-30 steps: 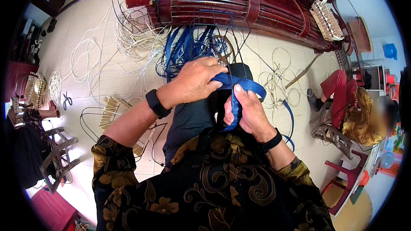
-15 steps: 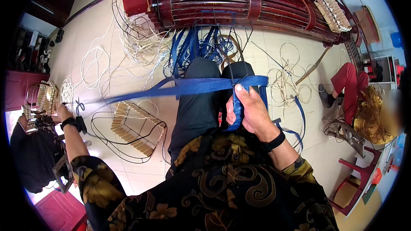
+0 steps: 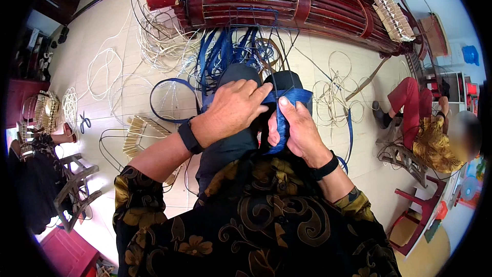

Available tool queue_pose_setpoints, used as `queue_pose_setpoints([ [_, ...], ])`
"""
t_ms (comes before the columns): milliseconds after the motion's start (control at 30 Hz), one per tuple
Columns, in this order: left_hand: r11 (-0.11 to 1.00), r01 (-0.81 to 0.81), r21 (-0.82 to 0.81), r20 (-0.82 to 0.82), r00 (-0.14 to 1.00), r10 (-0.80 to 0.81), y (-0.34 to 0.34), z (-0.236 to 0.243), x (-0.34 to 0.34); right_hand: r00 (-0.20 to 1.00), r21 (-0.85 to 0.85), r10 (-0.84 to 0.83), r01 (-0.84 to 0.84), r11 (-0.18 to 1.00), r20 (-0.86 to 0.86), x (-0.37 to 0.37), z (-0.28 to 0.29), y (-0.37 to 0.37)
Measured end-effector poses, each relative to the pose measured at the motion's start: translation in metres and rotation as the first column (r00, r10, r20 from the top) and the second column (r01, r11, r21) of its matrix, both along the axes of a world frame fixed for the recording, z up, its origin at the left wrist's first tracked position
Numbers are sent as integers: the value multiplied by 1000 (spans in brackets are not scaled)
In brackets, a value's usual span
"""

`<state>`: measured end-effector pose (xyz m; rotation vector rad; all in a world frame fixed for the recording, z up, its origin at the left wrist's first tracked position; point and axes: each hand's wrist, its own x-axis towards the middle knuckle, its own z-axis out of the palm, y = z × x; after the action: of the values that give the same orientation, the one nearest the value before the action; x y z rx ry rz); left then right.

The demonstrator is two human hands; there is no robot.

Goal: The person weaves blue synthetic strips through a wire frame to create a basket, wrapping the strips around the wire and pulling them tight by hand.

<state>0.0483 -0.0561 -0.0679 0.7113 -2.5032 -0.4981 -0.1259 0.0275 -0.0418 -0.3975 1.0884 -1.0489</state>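
Observation:
A wide blue strip [image 3: 301,95] crosses above my knees and around a black wire frame [image 3: 288,66]. My right hand [image 3: 302,131] is closed round the blue-wrapped part [image 3: 280,131] of the frame, its thumb pressing on top. My left hand [image 3: 230,105] lies over the strip just to the left, fingers bent together on it near the frame; the fingertips' exact grip is partly hidden. Left of that hand, the strip's free length curls into a loop [image 3: 152,97] over the floor.
Blue strips [image 3: 220,51] and pale cords [image 3: 164,41] lie tangled before a dark red slatted bench [image 3: 246,0]. A pale woven frame [image 3: 134,136] and scissors [image 3: 84,122] are on the left floor. People sit at both sides, one on a wooden stool [image 3: 77,190].
My left hand has come back from the far left to beside the right hand. The strip, stretched taut before, now hangs in a slack loop. My right hand keeps its hold.

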Motion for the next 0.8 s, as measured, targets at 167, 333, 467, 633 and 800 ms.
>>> queue_pose_setpoints([
  [167,997,58,-46,58,997,-55,-33,-1,56,1000,-20,16,-16,1000,-14,-8,-5,1],
  [333,781,-471,-410,309,734,605,-94,-38,335,999,-3,45,-45,999,16,-11,-12,1],
  [467,563,-211,-799,559,86,825,-72,-34,599,998,-27,33,-32,999,59,-8,-9,0],
  [633,469,-545,-695,594,-68,802,-91,-57,590,996,-35,18,-15,999,82,-8,-5,2],
  [800,862,-500,76,-181,844,505,-85,-64,188,1000,-13,-25,25,1000,-8,-11,-11,3],
])
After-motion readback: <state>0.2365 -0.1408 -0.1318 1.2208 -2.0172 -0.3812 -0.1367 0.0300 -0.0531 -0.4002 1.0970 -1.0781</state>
